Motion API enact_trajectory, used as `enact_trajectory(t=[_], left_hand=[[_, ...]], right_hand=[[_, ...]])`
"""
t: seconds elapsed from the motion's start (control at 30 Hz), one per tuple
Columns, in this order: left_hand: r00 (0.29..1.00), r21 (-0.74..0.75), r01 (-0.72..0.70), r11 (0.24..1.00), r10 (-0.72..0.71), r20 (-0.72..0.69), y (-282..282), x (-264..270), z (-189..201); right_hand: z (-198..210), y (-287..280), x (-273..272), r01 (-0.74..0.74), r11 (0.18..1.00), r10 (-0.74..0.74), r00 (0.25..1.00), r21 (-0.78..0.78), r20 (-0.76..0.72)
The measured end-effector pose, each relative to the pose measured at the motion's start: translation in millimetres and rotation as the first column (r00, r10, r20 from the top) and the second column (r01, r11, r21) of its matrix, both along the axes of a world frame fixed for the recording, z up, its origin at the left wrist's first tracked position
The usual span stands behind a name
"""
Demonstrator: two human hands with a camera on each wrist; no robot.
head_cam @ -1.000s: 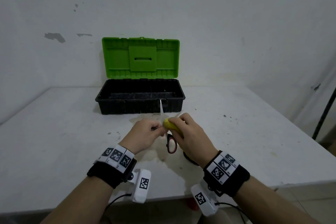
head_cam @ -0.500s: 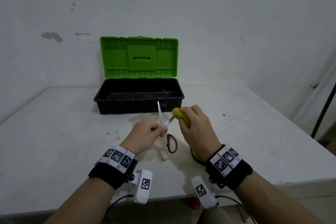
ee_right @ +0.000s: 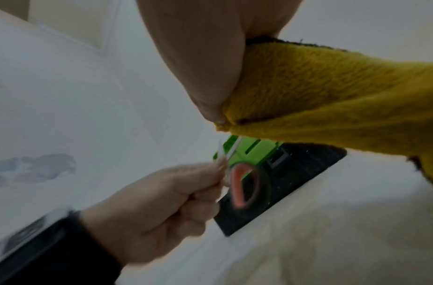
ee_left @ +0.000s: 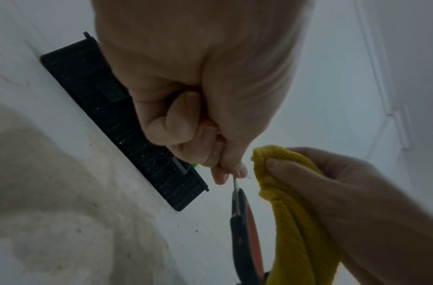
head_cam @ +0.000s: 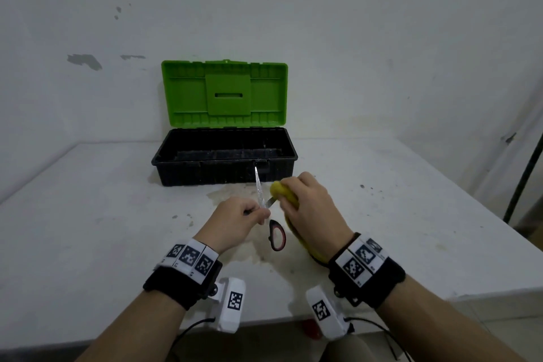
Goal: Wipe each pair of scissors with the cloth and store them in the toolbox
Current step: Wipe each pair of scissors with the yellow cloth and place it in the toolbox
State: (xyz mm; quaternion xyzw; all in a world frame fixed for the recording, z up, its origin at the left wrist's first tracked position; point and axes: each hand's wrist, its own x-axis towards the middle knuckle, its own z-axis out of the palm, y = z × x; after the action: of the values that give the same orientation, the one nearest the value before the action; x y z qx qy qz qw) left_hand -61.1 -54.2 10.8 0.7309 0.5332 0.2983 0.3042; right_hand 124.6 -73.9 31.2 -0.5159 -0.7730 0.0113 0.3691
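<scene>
table: white, stained, dark specks
wall: white, chipped paint patches
pole: dark, far right

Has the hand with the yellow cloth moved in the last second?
Yes. The right hand with the yellow cloth has slid up the scissors blade, away from the left hand, toward the toolbox.

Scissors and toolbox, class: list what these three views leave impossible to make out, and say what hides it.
- Scissors: second handle loop, hidden inside the left hand in every view.
- Blade tip: head view, wrapped in the yellow cloth held by the right hand.
- Toolbox floor: head view, dark behind the front wall.
- Scissors: right wrist view, motion-blurred.
</scene>
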Motion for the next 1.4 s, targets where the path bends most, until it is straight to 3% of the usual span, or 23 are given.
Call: enact_trajectory(t=[0.13,0.37,0.47,0.57,0.67,0.87,1.0,1.1,1.27,1.4], left_hand=[[0.998,0.058,0.013,0.998,-0.009,-0.066,0.1,2.5,0.9],[0.994,0.050,0.001,0.999,0.005,-0.105,-0.7,-1.1,-0.9],[1.000,-0.028,-0.004,1.000,0.004,0.004,-0.9,-0.9,-1.6],[0.997,-0.067,0.017,0.998,-0.011,0.081,-1.3,0.9,-0.9],[0.996,-0.069,0.032,0.997,-0.026,0.087,-3.9,2.0,0.9],[0.997,-0.082,0.013,0.997,-0.006,0.077,-4.2,-0.2,1.1],[0.999,-0.048,0.016,0.999,-0.014,0.030,-1.8,1.9,0.7],[0.996,0.009,0.049,0.999,-0.049,-0.070,-1.9,6.8,2.4],[0.987,0.047,0.067,0.997,-0.060,-0.149,-3.0,6.2,2.1],[0.998,-0.001,0.035,0.999,-0.035,-0.055,-2.0,-0.2,-0.7]], right_hand=[[-6.0,-3.6,-11.0,0.022,0.993,-0.006,0.990,-0.112,0.141],[18.3,30.1,14.2,0.237,0.958,-0.215,0.966,-0.164,0.142],[15.1,12.7,8.0,0.108,0.990,-0.102,0.992,-0.087,0.072],[-1.1,-9.0,-7.5,-0.042,0.994,0.055,0.991,-0.101,0.122],[-7.5,-2.0,-2.5,-0.022,0.995,0.031,0.995,-0.096,0.098],[10.7,22.3,24.7,0.167,0.983,-0.169,0.985,-0.081,-0.018],[11.3,0.8,3.8,0.027,0.994,-0.018,0.996,-0.107,0.083],[10.4,1.0,-5.4,0.026,0.976,0.020,0.978,-0.218,0.206],[25.4,24.5,4.4,0.180,0.939,-0.086,0.948,-0.292,0.307],[28.4,28.0,18.3,0.245,0.948,-0.206,0.959,-0.201,0.195]])
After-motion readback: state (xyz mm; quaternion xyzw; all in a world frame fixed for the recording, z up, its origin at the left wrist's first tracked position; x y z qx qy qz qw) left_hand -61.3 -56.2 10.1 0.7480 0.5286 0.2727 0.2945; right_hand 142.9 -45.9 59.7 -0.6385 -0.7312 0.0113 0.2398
